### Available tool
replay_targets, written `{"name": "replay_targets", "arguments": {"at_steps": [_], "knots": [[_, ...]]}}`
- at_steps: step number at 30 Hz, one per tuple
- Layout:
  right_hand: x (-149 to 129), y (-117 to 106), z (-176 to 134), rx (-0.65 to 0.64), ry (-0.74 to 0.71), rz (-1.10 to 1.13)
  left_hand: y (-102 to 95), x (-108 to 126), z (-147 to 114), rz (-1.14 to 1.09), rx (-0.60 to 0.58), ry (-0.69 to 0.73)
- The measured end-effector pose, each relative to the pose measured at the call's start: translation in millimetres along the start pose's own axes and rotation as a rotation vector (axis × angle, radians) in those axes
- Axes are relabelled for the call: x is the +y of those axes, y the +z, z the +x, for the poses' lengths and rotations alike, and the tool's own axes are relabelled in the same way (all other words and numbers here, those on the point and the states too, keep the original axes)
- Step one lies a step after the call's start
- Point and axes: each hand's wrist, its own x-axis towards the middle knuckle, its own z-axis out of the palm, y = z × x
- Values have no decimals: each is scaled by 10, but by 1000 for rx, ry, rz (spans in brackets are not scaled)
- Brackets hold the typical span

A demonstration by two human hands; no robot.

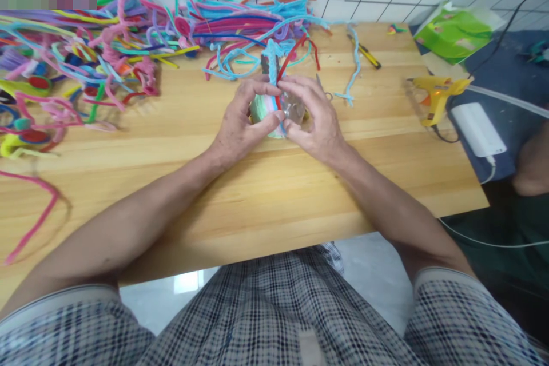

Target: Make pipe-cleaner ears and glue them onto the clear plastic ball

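Near the middle of the table, both hands are around a small clear plastic container (pixel 292 107), partly covered by side-by-side pipe cleaners in green, white, pink and blue. My left hand (pixel 246 117) grips its striped side, with thumb and forefinger curved around it. My right hand (pixel 315 117) holds the clear side, and its thumb nearly meets the left thumb at the front. A red pipe cleaner (pixel 292 57) runs down between my fingertips along the stripes. A fuzzy light-blue braided strip (pixel 271 62) stands up behind my left fingers. The fingers hide much of the container.
Pipe cleaners (pixel 253 17) lie heaped along the back wall and left side. Right of my hands are a light-blue pipe cleaner (pixel 356 63), a yellow utility knife (pixel 369 56), a yellow glue gun (pixel 441 94) and a white power bank (pixel 478 128). Part of another person (pixel 534 163) shows far right.
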Motion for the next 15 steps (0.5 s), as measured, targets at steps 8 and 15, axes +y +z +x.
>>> {"name": "replay_targets", "arguments": {"at_steps": [8, 15], "knots": [[-146, -71, 18, -94, 27, -30, 7, -63, -18, -46, 33, 91], [-196, -80, 29, -112, 100, 9, 35, 36, -53, -35, 61, 18]]}}
